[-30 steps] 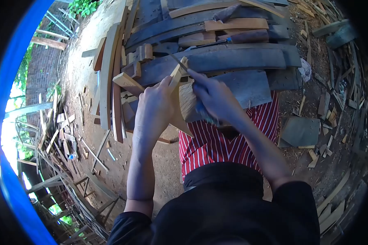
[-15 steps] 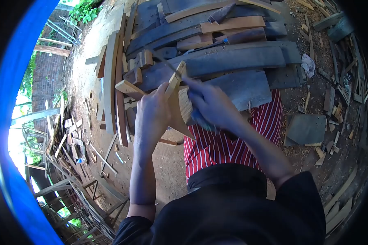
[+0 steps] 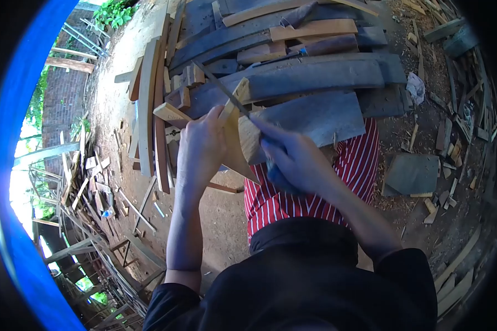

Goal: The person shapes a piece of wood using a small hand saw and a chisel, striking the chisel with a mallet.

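Observation:
My left hand (image 3: pixel 202 144) is closed around a pale, curved-edge wooden piece (image 3: pixel 236 144), holding it tilted in front of my lap. Its narrow upper end points away from me. In my right hand (image 3: pixel 299 165) is a long, narrow metal file (image 3: pixel 218 84), its handle mostly covered by my fingers and a dark blue cloth or glove. The file slants up and to the left, across the upper part of the wooden piece, and appears to touch its edge. Behind both hands lies a stack of dark curved boards (image 3: pixel 315 74).
Small wooden blocks (image 3: pixel 192 77) and long upright strips (image 3: pixel 148 110) stand left of the boards. A grey flat sheet (image 3: pixel 326 118) overhangs toward my striped lap. Scrap wood piles (image 3: pixel 94 182) lie on the dirt floor at left and right, with a square board (image 3: pixel 411 175) at right.
The file, blurred before, now shows clearly, and my right hand has moved slightly down and right with it. My left hand and the wooden piece have shifted slightly left.

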A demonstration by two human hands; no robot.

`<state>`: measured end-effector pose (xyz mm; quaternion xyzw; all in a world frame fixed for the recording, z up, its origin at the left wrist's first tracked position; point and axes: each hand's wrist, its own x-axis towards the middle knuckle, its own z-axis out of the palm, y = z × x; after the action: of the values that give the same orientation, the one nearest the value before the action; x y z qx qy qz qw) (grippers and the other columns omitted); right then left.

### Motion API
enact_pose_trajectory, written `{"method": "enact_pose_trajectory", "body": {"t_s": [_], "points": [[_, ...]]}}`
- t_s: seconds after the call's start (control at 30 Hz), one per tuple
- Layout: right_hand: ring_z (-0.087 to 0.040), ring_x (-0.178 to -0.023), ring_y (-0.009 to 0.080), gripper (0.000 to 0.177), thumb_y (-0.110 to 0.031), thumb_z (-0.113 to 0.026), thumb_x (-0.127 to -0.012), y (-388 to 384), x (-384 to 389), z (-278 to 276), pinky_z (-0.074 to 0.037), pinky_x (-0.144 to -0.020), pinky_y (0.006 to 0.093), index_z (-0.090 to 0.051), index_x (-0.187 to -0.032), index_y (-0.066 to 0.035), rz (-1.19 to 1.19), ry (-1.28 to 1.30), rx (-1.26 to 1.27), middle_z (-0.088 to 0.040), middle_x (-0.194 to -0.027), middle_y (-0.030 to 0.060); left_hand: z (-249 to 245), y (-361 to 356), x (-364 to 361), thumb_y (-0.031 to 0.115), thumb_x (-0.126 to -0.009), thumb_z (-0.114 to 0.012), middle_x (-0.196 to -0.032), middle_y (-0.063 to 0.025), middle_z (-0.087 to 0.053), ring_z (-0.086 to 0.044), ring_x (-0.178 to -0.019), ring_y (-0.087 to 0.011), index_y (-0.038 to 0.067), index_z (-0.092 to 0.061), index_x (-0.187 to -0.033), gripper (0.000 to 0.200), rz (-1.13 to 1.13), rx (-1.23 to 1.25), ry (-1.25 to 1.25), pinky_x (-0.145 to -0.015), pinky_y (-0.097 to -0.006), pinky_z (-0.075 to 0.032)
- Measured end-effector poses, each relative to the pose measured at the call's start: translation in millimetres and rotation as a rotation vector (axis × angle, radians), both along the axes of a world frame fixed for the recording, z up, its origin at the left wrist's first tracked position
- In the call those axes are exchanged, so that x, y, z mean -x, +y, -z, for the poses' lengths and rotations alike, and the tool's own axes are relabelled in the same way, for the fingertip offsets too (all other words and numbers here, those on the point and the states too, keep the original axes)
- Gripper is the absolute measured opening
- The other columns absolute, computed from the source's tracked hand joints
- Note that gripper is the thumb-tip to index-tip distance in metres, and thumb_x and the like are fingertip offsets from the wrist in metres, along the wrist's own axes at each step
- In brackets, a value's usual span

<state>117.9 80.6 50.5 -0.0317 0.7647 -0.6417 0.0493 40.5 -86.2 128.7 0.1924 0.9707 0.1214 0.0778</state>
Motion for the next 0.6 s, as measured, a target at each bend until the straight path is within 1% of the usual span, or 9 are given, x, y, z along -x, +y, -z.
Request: {"method": "enact_pose_trajectory", "body": {"t_s": [0.03,0.17,0.23,0.27,0.33,0.37,0.4,0.47,0.6], "points": [[-0.068,-0.087,0.0386,0.049,-0.02,-0.048,-0.097,5,15,-2,-0.051,-0.082,0.0444,-0.045,-0.146,-0.017,-0.035,-0.149,0.055,-0.068,-0.091,0.0247,2,0,1,0.003,-0.082,-0.059,-0.09,-0.028,-0.066,-0.065,-0.086,-0.0434,0.001,-0.06,-0.12,0.038,-0.028,0.006,-0.016,-0.078,-0.0499,-0.051],[-0.067,-0.091,0.04,0.05,-0.022,-0.05,-0.097,-10,64,43,-0.051,-0.082,0.0437,-0.045,-0.145,-0.015,0.024,-0.078,0.081,-0.068,-0.095,0.026,1,-4,-1,0.003,-0.083,-0.056,-0.089,-0.0236,-0.068,-0.067,-0.086,-0.0411,0.004,-0.061,-0.118,0.035,-0.021,0.066,0.046,-0.076,-0.0469,-0.055],[-0.066,-0.089,0.0214,0.049,-0.02,-0.05,-0.099,-12,51,36,-0.05,-0.085,0.033,-0.044,-0.146,-0.008,-0.003,-0.144,0.037,-0.069,-0.102,0.0186,-5,-7,4,0.003,-0.083,-0.056,-0.089,-0.0239,-0.068,-0.067,-0.087,-0.0415,0.003,-0.061,-0.118,0.036,-0.015,0.068,0.068,-0.076,-0.047,-0.055],[-0.066,-0.089,0.0214,0.049,-0.02,-0.05,-0.099,-12,40,31,-0.05,-0.085,0.033,-0.044,-0.146,-0.008,-0.011,-0.131,0.025,-0.069,-0.102,0.0186,-10,-11,7,0.004,-0.083,-0.057,-0.09,-0.0244,-0.068,-0.066,-0.087,-0.0421,0.004,-0.06,-0.119,0.037,0.031,0.055,0.03,-0.078,-0.0476,-0.054],[-0.066,-0.098,0.042,0.051,-0.024,-0.052,-0.095,-11,15,14,-0.05,-0.086,0.0423,-0.046,-0.144,-0.011,0.028,-0.019,0.074,-0.066,-0.102,0.0301,-14,-17,16,0.004,-0.083,-0.058,-0.09,-0.0249,-0.067,-0.066,-0.086,-0.0427,0.004,-0.06,-0.121,0.038,0.075,0.042,-0.017,-0.079,-0.0481,-0.054],[-0.066,-0.098,0.0429,0.051,-0.025,-0.051,-0.096,-8,15,7,-0.05,-0.087,0.0418,-0.045,-0.145,-0.011,0.03,-0.038,0.088,-0.065,-0.104,0.0313,-14,-19,24,0.006,-0.084,-0.059,-0.091,-0.0248,-0.068,-0.066,-0.086,-0.043,0.004,-0.059,-0.123,0.039,0.144,0.055,0.016,-0.081,-0.0487,-0.053],[-0.066,-0.098,0.0429,0.051,-0.025,-0.051,-0.096,-8,19,9,-0.05,-0.087,0.0418,-0.045,-0.145,-0.011,0.032,-0.047,0.091,-0.065,-0.104,0.0313,-13,-19,32,0.007,-0.084,-0.059,-0.092,-0.0247,-0.068,-0.066,-0.087,-0.0432,0.005,-0.059,-0.125,0.04,0.212,0.068,0.048,-0.082,-0.0493,-0.053],[-0.067,-0.092,0.0245,0.052,-0.022,-0.048,-0.097,-4,47,11,-0.048,-0.086,0.0345,-0.043,-0.146,-0.006,0.022,-0.129,0.144,-0.069,-0.102,0.0209,-13,-23,58,0.011,-0.086,-0.061,-0.098,-0.025,-0.068,-0.066,-0.093,-0.0419,0.005,-0.057,-0.127,0.042,0.238,0.109,0.049,-0.086,-0.0504,-0.05],[-0.068,-0.093,0.028,0.052,-0.022,-0.047,-0.098,-19,72,16,-0.048,-0.085,0.0358,-0.04,-0.148,-0.01,0.107,-0.108,-0.041,-0.068,-0.098,0.0234,-7,-35,78,0.011,-0.085,-0.06,-0.106,-0.0256,-0.066,-0.062,-0.104,-0.0423,0.008,-0.057,-0.129,0.045,0.199,0.09,-0.081,-0.091,-0.0488,-0.047]]}}
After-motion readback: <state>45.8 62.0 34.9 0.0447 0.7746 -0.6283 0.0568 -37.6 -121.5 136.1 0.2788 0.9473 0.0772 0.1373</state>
